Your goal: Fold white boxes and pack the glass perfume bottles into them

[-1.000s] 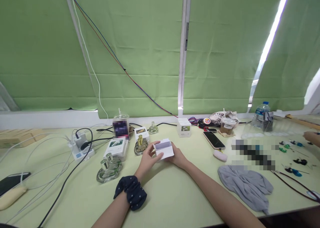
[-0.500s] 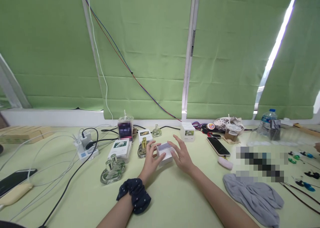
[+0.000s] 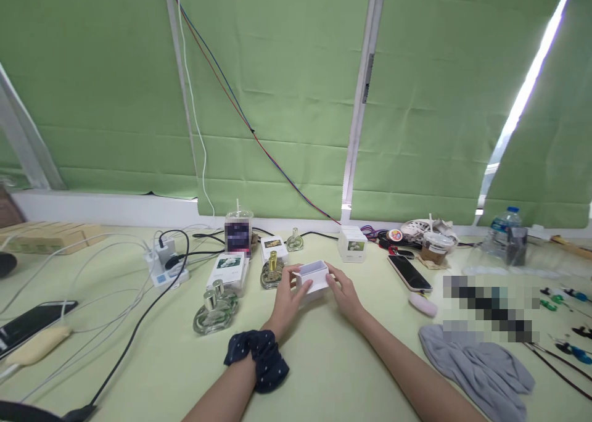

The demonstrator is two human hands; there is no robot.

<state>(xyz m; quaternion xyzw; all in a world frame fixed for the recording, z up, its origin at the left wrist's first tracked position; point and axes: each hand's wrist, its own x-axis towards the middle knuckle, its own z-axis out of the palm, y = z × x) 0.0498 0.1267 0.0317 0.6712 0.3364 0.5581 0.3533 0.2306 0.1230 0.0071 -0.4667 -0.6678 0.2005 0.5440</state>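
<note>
A small white box (image 3: 315,281), its top open, sits between my two hands a little above or on the table. My left hand (image 3: 287,298) grips its left side, thumb on the near face. On the right side, the fingers and thumb of my right hand (image 3: 345,295) press against the box. Just left of it stands a glass perfume bottle with a gold cap (image 3: 272,263). Further left are glass bottles with silver caps (image 3: 215,316) beside a flat white box with a picture (image 3: 228,274). Another white box (image 3: 274,249) and a small bottle (image 3: 295,243) stand behind.
A white carton (image 3: 352,245) stands at the back. To the right lie a phone (image 3: 409,274), a pink object (image 3: 422,305) and a grey cloth (image 3: 476,363). Cables run from a power strip (image 3: 169,274) at left, near another phone (image 3: 34,323). A drink cup (image 3: 435,247) stands behind.
My right hand's raised, spread fingers have come down against the right side of the box. My left hand keeps its grip. The whole view has shifted slightly, moving the scene rightward.
</note>
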